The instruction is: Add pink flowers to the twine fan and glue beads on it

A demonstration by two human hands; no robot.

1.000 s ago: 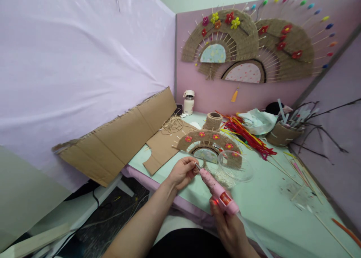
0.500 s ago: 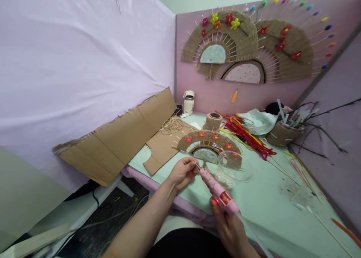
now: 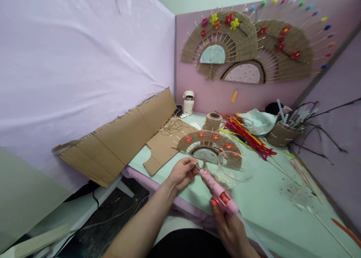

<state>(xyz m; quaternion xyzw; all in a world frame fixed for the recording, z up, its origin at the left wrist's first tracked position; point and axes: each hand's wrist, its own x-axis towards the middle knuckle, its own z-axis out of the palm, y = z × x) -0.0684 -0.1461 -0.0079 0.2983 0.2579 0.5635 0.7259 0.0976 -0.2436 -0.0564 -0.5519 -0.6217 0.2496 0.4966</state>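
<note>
My right hand [image 3: 229, 228] is wrapped round a pink hot glue gun [image 3: 216, 190], with a glue stick trailing from its rear end. The gun's metal nozzle points up and left and meets the fingertips of my left hand [image 3: 182, 173]. Those fingers are pinched on something too small to make out. Just beyond my hands lies a twine-covered fan [image 3: 208, 139] with red flowers along its arc. A clear plastic bowl [image 3: 237, 166] is tipped beside the fan, with small pale bits [image 3: 225, 181] at its mouth.
Cut cardboard [image 3: 160, 149] and loose twine [image 3: 172, 125] lie left of the fan; a twine spool [image 3: 213, 120] stands behind it. Red and yellow pipe cleaners [image 3: 251, 135] and a holder with branches [image 3: 284, 134] are at right. A large cardboard sheet [image 3: 121, 134] leans at left.
</note>
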